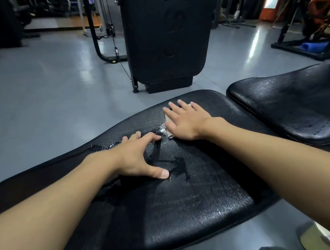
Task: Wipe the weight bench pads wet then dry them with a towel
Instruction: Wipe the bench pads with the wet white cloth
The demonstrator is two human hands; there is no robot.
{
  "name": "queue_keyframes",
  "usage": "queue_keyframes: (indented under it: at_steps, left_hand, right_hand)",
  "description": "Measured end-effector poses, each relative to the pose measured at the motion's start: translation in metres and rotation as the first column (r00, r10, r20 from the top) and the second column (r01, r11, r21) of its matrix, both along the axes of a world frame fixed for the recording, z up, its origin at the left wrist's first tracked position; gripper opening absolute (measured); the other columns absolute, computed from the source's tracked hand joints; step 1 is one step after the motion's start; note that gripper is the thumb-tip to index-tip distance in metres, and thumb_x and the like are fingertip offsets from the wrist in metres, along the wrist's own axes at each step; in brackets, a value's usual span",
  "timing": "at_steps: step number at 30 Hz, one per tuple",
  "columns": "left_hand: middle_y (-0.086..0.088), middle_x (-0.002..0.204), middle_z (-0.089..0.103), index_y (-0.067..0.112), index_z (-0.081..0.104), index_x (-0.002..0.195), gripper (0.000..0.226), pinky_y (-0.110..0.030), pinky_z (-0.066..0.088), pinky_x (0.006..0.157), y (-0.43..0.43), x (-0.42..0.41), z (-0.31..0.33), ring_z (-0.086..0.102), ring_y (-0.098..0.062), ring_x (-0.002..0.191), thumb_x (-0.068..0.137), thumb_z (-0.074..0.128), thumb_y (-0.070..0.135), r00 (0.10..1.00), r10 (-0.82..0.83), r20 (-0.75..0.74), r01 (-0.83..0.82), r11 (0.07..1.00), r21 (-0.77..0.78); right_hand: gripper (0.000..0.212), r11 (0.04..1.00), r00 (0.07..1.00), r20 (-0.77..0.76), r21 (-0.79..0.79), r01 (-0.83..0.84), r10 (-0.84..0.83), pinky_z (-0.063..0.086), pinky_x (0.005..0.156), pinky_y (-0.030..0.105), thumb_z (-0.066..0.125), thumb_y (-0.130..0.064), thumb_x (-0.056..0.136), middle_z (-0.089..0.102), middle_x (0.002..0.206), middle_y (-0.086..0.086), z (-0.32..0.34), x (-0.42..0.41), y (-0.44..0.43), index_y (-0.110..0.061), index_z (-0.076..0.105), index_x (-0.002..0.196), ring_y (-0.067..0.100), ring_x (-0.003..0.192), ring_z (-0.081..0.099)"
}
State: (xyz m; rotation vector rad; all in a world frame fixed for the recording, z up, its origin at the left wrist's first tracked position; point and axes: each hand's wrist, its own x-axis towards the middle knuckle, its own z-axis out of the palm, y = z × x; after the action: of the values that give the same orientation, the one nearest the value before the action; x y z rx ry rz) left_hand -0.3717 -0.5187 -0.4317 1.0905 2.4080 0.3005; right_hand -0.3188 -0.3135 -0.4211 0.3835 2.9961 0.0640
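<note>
The left hand [135, 158] arches on the long black pad [191, 201], fingers spread, tips and thumb pressing, holding nothing. The right hand [186, 122] lies flat just beyond, fingers straight, over a pale scrap [169, 134] mostly hidden under the palm. The pad's grained vinyl glistens wet; a rounded seat pad [294, 107] lies alongside.

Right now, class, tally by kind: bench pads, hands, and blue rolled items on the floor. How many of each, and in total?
Bench pads: 2, the long pad and the seat pad
Hands: 2, the left hand and the right hand, both on the long pad
Blue rolled items: 1, the blue roll
Total: 5
</note>
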Motion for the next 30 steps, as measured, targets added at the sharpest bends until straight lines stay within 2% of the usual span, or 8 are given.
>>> queue_keyframes:
  at_steps: [5,10,15,17,20,25,27,30]
  left_hand:
    - [-0.013,0.164,0.005,0.061,0.017,0.137,0.127,-0.057,0.011,0.12,0.0,-0.004,-0.004,-0.008,-0.034,0.151,0.025,0.061,0.099,1.0,-0.009,0.001,0.009,1.0,0.02]
    - [-0.012,0.165,0.004,0.062,0.014,0.138,0.129,-0.059,0.011,0.119,-0.002,0.0,-0.004,-0.008,-0.036,0.151,0.024,0.059,0.101,1.0,-0.015,-0.014,0.015,1.0,0.002]
    - [-0.01,0.165,0.004,0.057,0.007,0.145,0.138,-0.056,0.015,0.12,-0.006,0.006,0.005,0.0,-0.035,0.152,0.023,0.052,0.104,0.998,-0.039,-0.046,0.036,0.997,-0.062]
    - [-0.009,0.164,0.009,0.054,0.007,0.146,0.139,-0.051,0.021,0.119,-0.011,0.004,0.007,0.01,-0.031,0.151,0.024,0.05,0.104,0.994,-0.065,-0.085,0.06,0.997,-0.052]
    - [-0.007,0.164,0.006,0.054,0.005,0.147,0.14,-0.052,0.019,0.12,-0.029,-0.006,0.005,0.006,-0.032,0.151,0.025,0.054,0.102,0.994,-0.045,-0.096,0.039,0.997,-0.067]
    - [-0.004,0.165,-0.007,0.055,0.001,0.148,0.145,-0.056,0.01,0.121,-0.039,-0.011,-0.001,-0.007,-0.037,0.151,0.022,0.056,0.101,1.0,-0.009,-0.015,0.007,0.991,-0.136]
    - [-0.005,0.165,-0.008,0.055,0.0,0.149,0.143,-0.056,0.01,0.121,-0.038,-0.011,-0.002,-0.008,-0.038,0.15,0.026,0.058,0.098,1.0,-0.001,-0.008,0.0,0.992,-0.128]
    - [-0.005,0.165,-0.008,0.053,0.0,0.149,0.14,-0.057,0.011,0.12,-0.038,-0.013,-0.005,-0.008,-0.039,0.15,0.029,0.06,0.095,1.0,0.008,-0.006,-0.008,0.994,-0.11]
  right_hand:
    - [0.063,0.997,0.997,-0.027,0.028,-0.074,0.075,-0.003,0.123,0.046,0.008,-0.052,0.101,-0.002,0.168,-0.004,-0.004,0.083,-0.036,-0.029,0.004,0.16,0.018,0.153,-0.007]
    - [0.083,0.99,0.993,-0.03,0.081,-0.111,0.114,-0.002,0.123,0.044,-0.011,-0.058,0.084,0.002,0.168,-0.005,-0.006,0.153,-0.067,-0.028,0.006,0.16,0.018,0.154,-0.004]
    - [0.076,0.982,0.982,-0.094,0.114,-0.151,0.162,0.0,0.121,0.052,0.006,-0.059,0.094,0.018,0.165,0.0,-0.005,0.18,-0.076,-0.024,0.026,0.158,0.022,0.154,0.009]
    - [0.074,0.984,0.981,-0.117,0.111,-0.139,0.152,0.005,0.12,0.054,0.014,-0.061,0.096,0.021,0.164,0.003,-0.003,0.184,-0.078,-0.021,0.032,0.156,0.023,0.153,0.014]
    - [0.074,0.987,0.981,-0.121,0.079,-0.14,0.149,0.007,0.121,0.048,0.009,-0.059,0.097,0.025,0.164,0.004,-0.011,0.184,-0.085,-0.018,0.034,0.154,0.024,0.152,0.017]
    - [0.088,0.992,0.992,-0.026,0.031,-0.12,0.121,-0.007,0.122,0.049,-0.013,-0.063,0.08,-0.002,0.168,-0.006,-0.008,0.144,-0.078,-0.03,0.007,0.159,0.014,0.153,-0.01]
    - [0.087,0.993,0.993,-0.021,0.022,-0.119,0.12,-0.008,0.121,0.051,-0.011,-0.065,0.08,-0.004,0.168,-0.007,-0.009,0.122,-0.072,-0.032,0.005,0.158,0.013,0.153,-0.011]
    - [0.07,0.994,0.994,-0.013,0.043,-0.104,0.104,-0.009,0.121,0.052,0.005,-0.062,0.095,-0.004,0.168,-0.006,-0.012,0.08,-0.062,-0.033,0.005,0.158,0.014,0.153,-0.01]
